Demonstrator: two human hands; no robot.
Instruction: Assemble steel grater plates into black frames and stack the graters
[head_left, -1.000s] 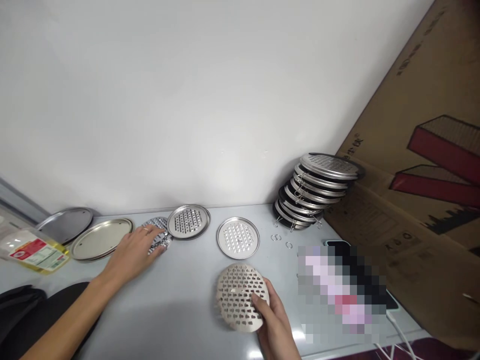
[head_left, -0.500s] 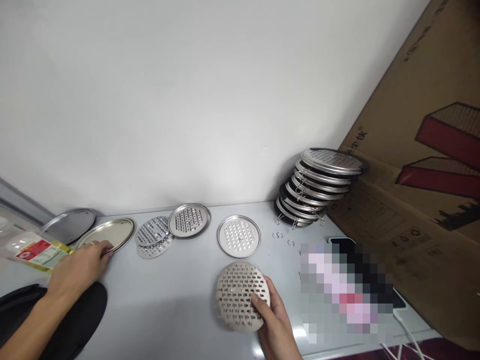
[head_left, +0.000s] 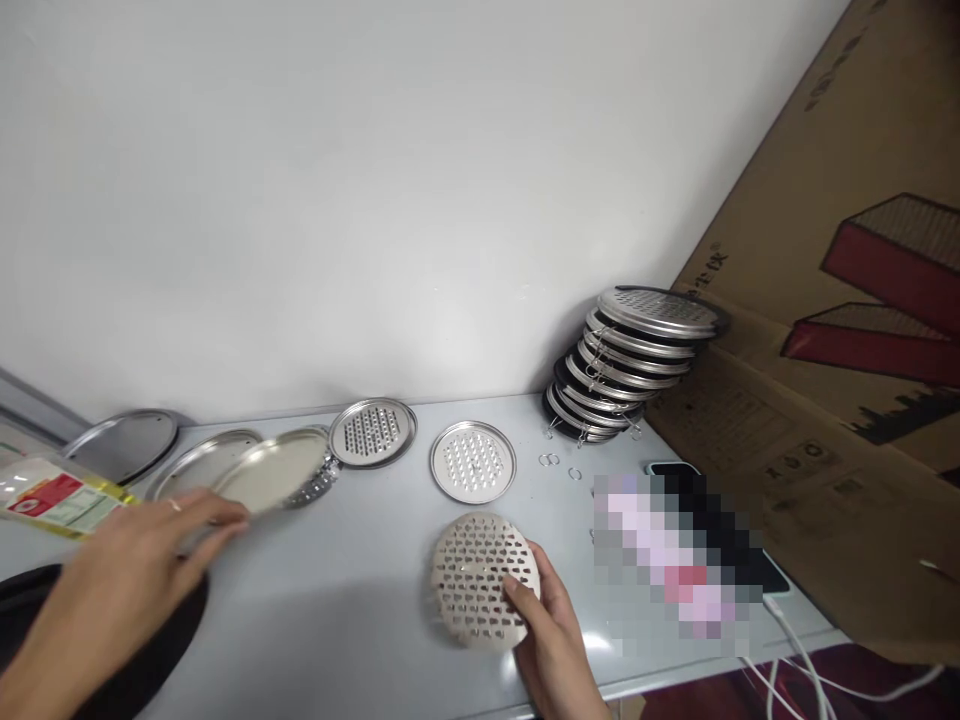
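Observation:
Pinched in my left hand [head_left: 161,555] is a plain round metal lid [head_left: 276,468], raised over the table and hiding most of the loose grater discs [head_left: 319,482] behind it. Another plain lid [head_left: 187,468] lies just beyond my left wrist. My right hand [head_left: 551,625] grips a round perforated grater disc [head_left: 484,582] by its right edge, thumb on top. Beyond it a rimmed grater plate [head_left: 474,462] lies flat. A second rimmed grater plate [head_left: 373,433] rests near the wall, to the left.
A leaning stack of round graters [head_left: 652,318] with wire rings stands by a cardboard box [head_left: 810,480]. Small rings [head_left: 574,474] lie in front. At right is a phone [head_left: 664,470] with cables; at left, a labelled plastic bag [head_left: 52,495] and black round pieces [head_left: 161,640].
My left hand has lifted the plain lid and carried it to the right, uncovering another lid beneath. My right hand keeps its hold on the grater disc. The view has shifted slightly.

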